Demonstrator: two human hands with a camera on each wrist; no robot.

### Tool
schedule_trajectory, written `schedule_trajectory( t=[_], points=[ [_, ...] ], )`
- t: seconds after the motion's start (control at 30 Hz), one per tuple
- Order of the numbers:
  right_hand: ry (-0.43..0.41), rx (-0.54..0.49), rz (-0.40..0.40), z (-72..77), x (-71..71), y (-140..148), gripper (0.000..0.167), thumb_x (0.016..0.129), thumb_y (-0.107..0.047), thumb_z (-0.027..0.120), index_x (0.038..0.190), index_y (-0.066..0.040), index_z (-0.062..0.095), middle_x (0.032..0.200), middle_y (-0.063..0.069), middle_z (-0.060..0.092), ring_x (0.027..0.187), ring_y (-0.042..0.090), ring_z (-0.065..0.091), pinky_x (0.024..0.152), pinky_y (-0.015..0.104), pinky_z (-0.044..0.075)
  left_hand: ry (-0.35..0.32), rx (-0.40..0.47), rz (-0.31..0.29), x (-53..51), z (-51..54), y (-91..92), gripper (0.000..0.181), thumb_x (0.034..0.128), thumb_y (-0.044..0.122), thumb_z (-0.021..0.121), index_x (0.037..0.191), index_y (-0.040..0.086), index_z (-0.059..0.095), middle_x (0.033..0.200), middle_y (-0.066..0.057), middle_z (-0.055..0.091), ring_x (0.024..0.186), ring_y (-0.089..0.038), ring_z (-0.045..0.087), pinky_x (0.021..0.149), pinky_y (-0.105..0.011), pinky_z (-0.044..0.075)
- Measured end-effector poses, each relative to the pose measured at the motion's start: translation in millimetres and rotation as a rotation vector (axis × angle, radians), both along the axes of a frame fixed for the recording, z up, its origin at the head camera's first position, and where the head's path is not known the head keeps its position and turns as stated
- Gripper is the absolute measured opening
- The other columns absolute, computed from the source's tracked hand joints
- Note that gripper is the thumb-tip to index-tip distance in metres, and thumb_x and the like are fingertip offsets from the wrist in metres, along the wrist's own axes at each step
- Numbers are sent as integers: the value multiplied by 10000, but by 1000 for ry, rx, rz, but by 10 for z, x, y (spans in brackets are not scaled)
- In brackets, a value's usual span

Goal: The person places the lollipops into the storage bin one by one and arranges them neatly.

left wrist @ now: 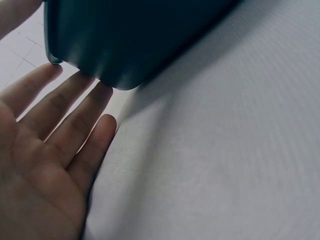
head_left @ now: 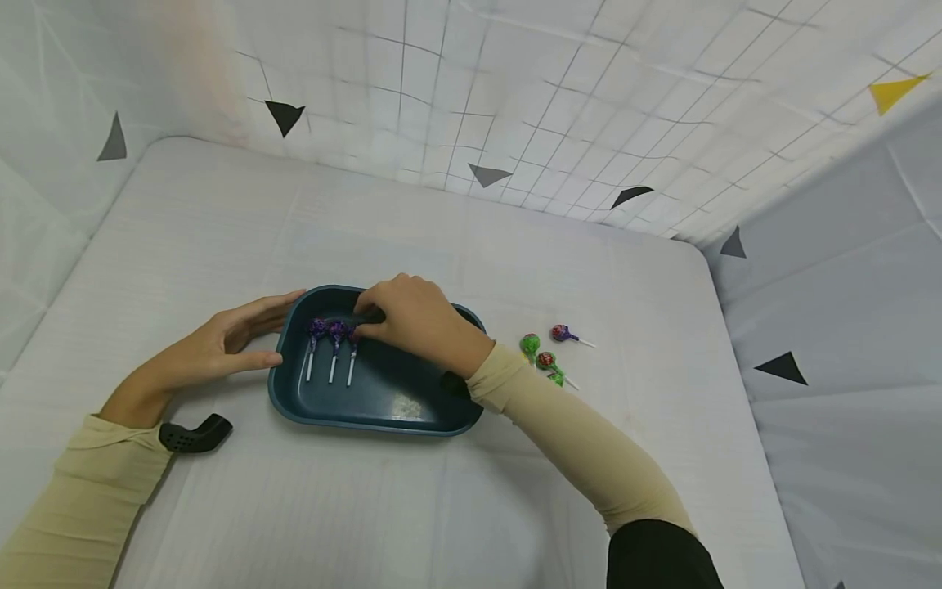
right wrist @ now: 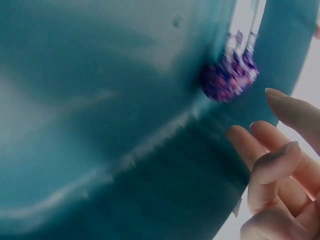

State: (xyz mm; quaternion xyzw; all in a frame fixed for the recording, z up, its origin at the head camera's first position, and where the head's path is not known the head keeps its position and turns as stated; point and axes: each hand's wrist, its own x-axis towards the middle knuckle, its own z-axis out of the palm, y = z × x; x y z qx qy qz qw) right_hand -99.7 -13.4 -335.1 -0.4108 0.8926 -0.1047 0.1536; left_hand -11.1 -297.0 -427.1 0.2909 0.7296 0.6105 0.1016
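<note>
A dark teal tray point(head_left: 412, 401) stands on the white-covered table. Three purple-wrapped lollipops point(head_left: 335, 330) lie side by side in its left part, white sticks toward the near side. My left hand point(head_left: 213, 343) is at the tray's left end, its fingers extended and touching the outer wall in the left wrist view. Reaching over the far rim, my right hand point(head_left: 412, 315) hovers inside the tray by the rightmost lollipop point(head_left: 352, 337). In the right wrist view, its thumb and fingers stand apart with nothing between them, close to the purple lollipop heads point(right wrist: 227, 82).
Right of the tray lie several loose lollipops: a purple one point(head_left: 562, 333), a green one point(head_left: 530, 344) and a red-and-green one point(head_left: 546, 360) among them. A black curved device point(head_left: 197, 434) sits at the left wrist. White walls with black triangles point(head_left: 284, 117) enclose the table.
</note>
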Motion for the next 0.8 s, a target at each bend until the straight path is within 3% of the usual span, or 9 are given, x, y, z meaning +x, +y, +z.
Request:
schedule_trajectory(
  t=[0.13, 0.3, 0.4, 0.53, 0.63, 0.8],
  points=[
    [-5, -41, -23, 115, -42, 93, 300, 958, -378, 751, 1205, -210, 779, 1154, -63, 787, 1065, 109, 732, 829, 308, 611, -1, -2, -1, 3, 2, 5, 812, 914, -190, 610, 1618, -33, 238, 1704, 12, 302, 1499, 18, 370, 1177, -88, 331],
    [-1, -92, -10, 225, -110, 255, 288, 964, -364, 745, 1203, -208, 784, 1146, -64, 792, 1063, 92, 733, 853, 296, 607, -10, -4, 4, 5, 6, 5, 818, 914, -182, 619, 1622, -19, 241, 1705, 1, 301, 1500, 14, 370, 1175, -87, 330],
    [-8, -108, -14, 286, -134, 352, 278, 969, -367, 739, 1199, -217, 788, 1140, -74, 792, 979, 66, 725, 788, 260, 583, -6, 3, -1, 6, 8, 3, 818, 911, -190, 616, 1619, -32, 238, 1705, 15, 298, 1502, 16, 365, 1176, -86, 328],
    [-15, -130, -30, 363, -157, 484, 279, 969, -359, 740, 1199, -209, 788, 1121, -54, 797, 709, 74, 652, 647, 245, 504, 8, 14, -11, 8, 1, -3, 819, 904, -206, 610, 1613, -52, 230, 1709, 10, 291, 1507, 15, 358, 1180, -87, 323],
    [-15, -142, -43, 397, -179, 597, 282, 963, -352, 748, 1201, -207, 786, 1101, -43, 798, 598, 83, 589, 601, 246, 473, 12, 15, -11, 9, -6, -4, 821, 902, -208, 611, 1613, -54, 231, 1709, 12, 291, 1507, 16, 358, 1181, -86, 322],
    [-6, -144, -90, 457, -214, 799, 288, 946, -345, 770, 1206, -223, 785, 1000, -66, 793, 648, 84, 600, 601, 257, 480, 12, 10, -10, 5, -12, -4, 829, 901, -202, 615, 1617, -42, 229, 1709, 2, 291, 1504, 11, 366, 1176, -87, 328]
  ],
)
